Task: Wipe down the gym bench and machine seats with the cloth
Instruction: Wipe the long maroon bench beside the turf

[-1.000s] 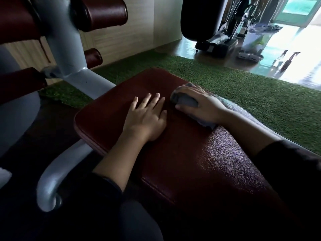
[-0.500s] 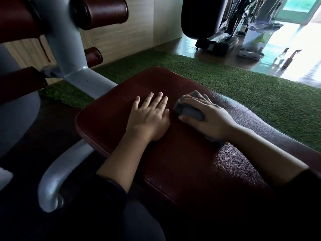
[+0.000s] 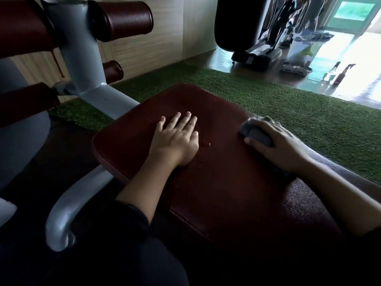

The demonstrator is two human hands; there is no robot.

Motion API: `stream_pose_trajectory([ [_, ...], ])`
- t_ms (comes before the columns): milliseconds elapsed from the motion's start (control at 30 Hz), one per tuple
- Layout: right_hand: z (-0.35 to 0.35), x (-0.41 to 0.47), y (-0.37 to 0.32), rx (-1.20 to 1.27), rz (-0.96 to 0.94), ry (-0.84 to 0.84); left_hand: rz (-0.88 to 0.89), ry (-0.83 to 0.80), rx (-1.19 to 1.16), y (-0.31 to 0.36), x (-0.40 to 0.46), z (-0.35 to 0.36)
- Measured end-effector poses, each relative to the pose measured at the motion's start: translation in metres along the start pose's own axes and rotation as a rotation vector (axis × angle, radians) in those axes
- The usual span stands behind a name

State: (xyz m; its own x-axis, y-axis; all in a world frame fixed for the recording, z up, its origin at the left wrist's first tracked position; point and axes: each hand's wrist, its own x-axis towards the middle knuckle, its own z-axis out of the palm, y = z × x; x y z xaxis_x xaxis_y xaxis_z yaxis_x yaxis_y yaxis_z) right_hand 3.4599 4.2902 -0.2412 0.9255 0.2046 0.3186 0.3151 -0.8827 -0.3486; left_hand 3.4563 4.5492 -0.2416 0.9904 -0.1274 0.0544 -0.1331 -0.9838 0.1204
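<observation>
Crumpled grey cloth [image 3: 256,134] mostly hidden under right hand [image 3: 278,146]; dark-red padded bench [image 3: 216,162] cut off at right edge, its near end lost in shadow.

Green artificial turf [image 3: 309,112], wood-panel wall [image 3: 165,38], glossy floor [image 3: 360,85] beyond.

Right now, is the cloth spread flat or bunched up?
Bunched up: the grey cloth is a wad gripped under the right hand on the bench pad.
</observation>
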Motion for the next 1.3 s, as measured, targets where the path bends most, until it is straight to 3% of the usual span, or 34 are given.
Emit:
stream_pose_trajectory([
  [200, 0.006, -0.043, -0.065, 0.066, -0.240, -0.045, 0.009, -0.032, 0.009, 0.001, -0.003, -0.003],
  [467, 0.018, -0.024, -0.073, 0.113, -0.062, -0.166, 0.126, -0.150, 0.036, -0.027, -0.033, -0.020],
  [633, 0.019, -0.020, -0.072, 0.121, -0.068, -0.166, 0.175, -0.016, 0.051, -0.070, -0.063, -0.021],
  [800, 0.016, -0.012, -0.092, 0.105, -0.075, -0.228, 0.146, 0.082, -0.011, -0.069, -0.062, -0.016],
  [1000, 0.031, -0.054, -0.144, 0.186, -0.435, -0.277, 0.116, 0.101, -0.044, -0.071, -0.061, -0.012],
  [1100, 0.023, -0.082, -0.131, 0.162, -0.607, -0.263, 0.123, 0.116, -0.059, -0.071, -0.062, -0.010],
  [1200, 0.003, -0.084, -0.101, 0.209, -0.573, -0.331, 0.131, 0.129, -0.068, -0.073, -0.063, -0.009],
  [1300, -0.003, -0.060, -0.074, 0.224, -0.413, -0.360, 0.136, 0.142, -0.056, -0.072, -0.062, -0.008],
])
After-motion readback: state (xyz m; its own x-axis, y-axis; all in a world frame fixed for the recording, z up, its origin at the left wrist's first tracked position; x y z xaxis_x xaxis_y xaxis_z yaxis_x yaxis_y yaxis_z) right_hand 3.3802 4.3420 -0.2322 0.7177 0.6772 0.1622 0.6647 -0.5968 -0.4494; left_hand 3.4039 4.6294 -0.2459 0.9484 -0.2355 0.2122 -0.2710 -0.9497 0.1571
